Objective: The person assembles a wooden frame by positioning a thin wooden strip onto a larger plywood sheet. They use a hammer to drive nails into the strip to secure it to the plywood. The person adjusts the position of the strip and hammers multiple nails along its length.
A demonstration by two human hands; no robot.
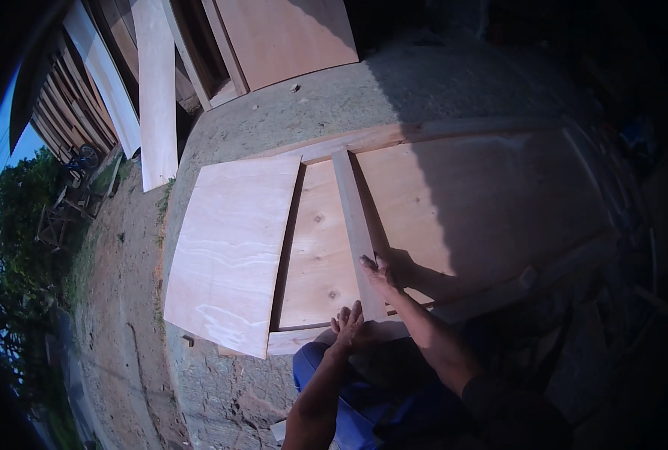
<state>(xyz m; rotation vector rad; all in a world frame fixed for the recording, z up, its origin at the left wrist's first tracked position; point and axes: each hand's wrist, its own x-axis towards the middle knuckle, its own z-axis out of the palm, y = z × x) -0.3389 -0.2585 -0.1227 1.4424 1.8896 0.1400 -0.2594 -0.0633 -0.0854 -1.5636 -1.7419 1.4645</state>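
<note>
A wooden crosspiece (355, 206) lies across a large panel frame on the ground, its near end close to me. My right hand (381, 277) is at its right edge, thumb on the top face and fingers along the side, closed on it. Beside the near end, over the frame's near rail (298, 342), my left hand (347, 328) has its fingers apart. Inside the frame shows a plywood sheet (317, 251), running under the crosspiece. A paler plywood piece (229, 251) covers the frame's left end.
Beyond the frame, a plywood sheet (289, 37) and long pale boards (156, 97) lean upright. Cracked concrete (274, 120) surrounds the work, with bare earth (120, 315) to the left. Shadow covers the frame's right part. My knee in blue trousers (311, 367) is against the near rail.
</note>
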